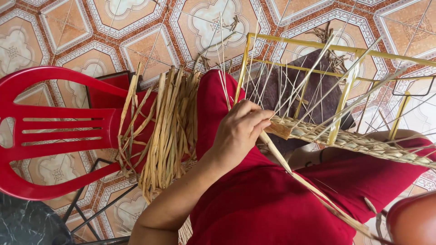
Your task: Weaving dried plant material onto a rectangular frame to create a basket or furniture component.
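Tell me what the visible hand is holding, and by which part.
The left hand pinches a long straw strand at its upper end, right beside the woven band on the yellow wire frame.

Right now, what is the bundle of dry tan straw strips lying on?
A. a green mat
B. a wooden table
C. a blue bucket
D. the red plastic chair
D: the bundle of dry tan straw strips lies across the seat of the red plastic chair, beside the person's red-clothed lap, while the left hand pinches one long strip at the woven edge on the yellow metal frame.
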